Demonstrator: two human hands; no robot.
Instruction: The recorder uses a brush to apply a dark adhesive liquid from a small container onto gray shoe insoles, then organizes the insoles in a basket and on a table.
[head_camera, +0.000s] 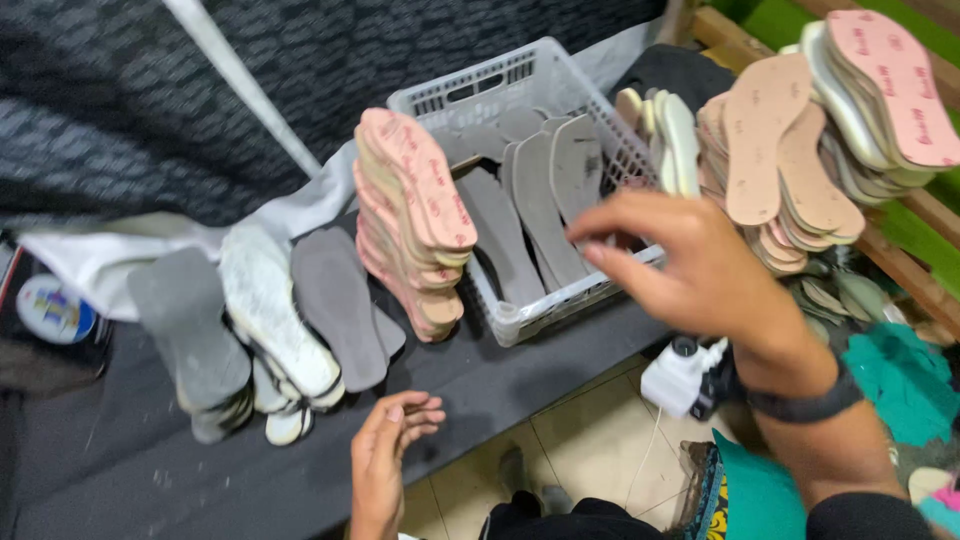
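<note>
Reaching over the white basket (520, 90), the right hand (690, 260) hovers with fingers loosely spread and nothing held, fingertips pointing toward nine o'clock. The grey insoles (545, 190) stand on end inside the basket, just at ten o'clock from those fingertips, their long axes running from twelve to six o'clock. The left hand (390, 440) rests at the near table (520, 375) edge, fingers curled and empty, well apart from the basket. A pink insole stack (415, 220) stands at the basket's nine o'clock side.
</note>
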